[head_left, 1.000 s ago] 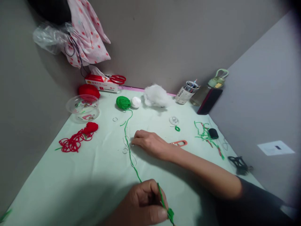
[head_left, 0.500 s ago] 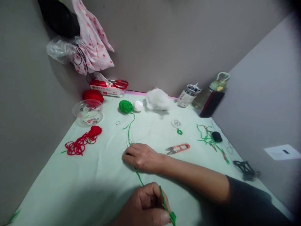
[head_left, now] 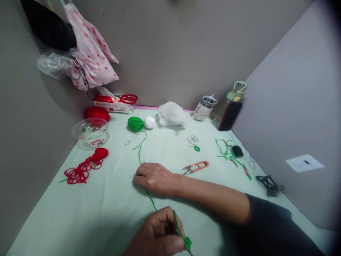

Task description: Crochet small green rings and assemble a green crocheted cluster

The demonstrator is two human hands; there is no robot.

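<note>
At the bottom, my left hand is closed in a pinch on a small green crochet piece. A green yarn end stands up from its fingers, and a thin metal tip shows below the piece. My right hand rests on the table with fingers curled downward; what lies under them is hidden. Green yarn runs from the green yarn ball to the right hand and comes out below it toward the left hand. Orange thread snips lie beside the right wrist.
Red yarn and a clear plastic bowl are left. Behind stand a white yarn ball, white stuffing, a can of pens, a bottle and a phone. Yarn scraps lie right.
The view has shifted, so most things on the table appear farther left. Both hands keep nearly the same pose; the left still grips the crochet piece.
</note>
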